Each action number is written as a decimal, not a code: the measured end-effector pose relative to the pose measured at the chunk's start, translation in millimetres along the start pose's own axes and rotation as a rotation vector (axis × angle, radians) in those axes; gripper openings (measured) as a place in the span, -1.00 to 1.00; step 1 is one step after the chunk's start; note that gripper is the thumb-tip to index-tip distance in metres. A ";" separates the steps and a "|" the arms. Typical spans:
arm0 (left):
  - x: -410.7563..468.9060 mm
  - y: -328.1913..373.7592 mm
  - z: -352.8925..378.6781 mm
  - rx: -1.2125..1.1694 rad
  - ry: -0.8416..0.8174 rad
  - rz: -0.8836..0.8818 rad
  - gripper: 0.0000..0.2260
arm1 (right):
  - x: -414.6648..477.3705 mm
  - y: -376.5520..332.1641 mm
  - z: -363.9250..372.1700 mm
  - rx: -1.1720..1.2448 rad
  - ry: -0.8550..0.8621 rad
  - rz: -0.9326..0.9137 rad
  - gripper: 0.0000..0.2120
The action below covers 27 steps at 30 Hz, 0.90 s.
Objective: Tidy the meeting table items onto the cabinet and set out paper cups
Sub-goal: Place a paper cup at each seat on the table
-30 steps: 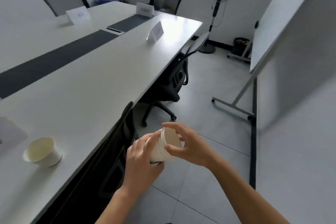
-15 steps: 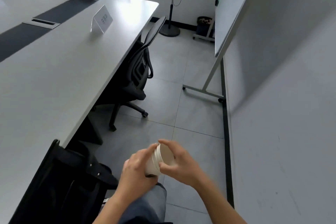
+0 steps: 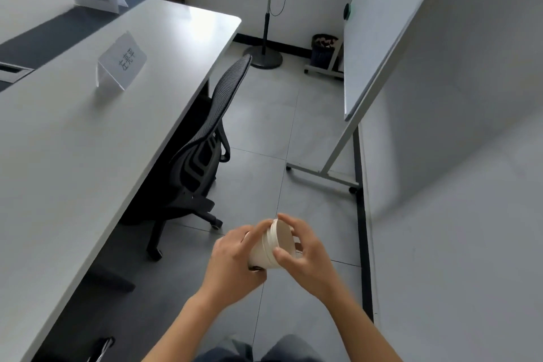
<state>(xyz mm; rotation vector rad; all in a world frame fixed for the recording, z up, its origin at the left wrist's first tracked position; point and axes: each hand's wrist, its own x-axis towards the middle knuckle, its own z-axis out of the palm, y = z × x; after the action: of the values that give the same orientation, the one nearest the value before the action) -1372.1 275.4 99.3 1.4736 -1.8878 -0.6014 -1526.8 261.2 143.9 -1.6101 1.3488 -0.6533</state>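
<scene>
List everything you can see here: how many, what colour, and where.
paper cups: nested stack, number unclear, off-white, held between both hands above the floor
table: one, white with a dark strip, left
name cards: two, white, standing on the table
office chairs: two, black, one tucked at the table edge, one at the far end
fan: one, dark pole, far wall
whiteboard: one, white, wheeled stand, right
bin: one, dark, floor beside the whiteboard stand
left hand: grips the stack's body
right hand: pinches the top rim

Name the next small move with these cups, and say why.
Probably pull the top cup off the stack with the right hand: the left hand grips the stack's base, the right pinches the top rim, and no cup stands by the name card on the table yet.
</scene>
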 end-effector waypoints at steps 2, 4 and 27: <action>22.2 -6.5 12.4 0.076 -0.049 0.035 -0.29 | 16.8 14.0 -8.8 0.056 0.035 0.021 -0.51; 47.6 -11.8 23.3 0.155 -0.085 0.056 -0.27 | 38.1 26.3 -20.7 0.115 0.054 0.044 -0.48; 371.7 -20.4 73.2 0.320 0.187 -0.176 -0.39 | 381.4 38.4 -204.6 0.103 -0.360 -0.163 -0.28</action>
<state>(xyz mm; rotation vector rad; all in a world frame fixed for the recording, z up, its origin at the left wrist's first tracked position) -1467.2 -91.5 116.1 1.8448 -1.7781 -0.2333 -1616.9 -163.8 144.3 -1.6710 0.9157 -0.4899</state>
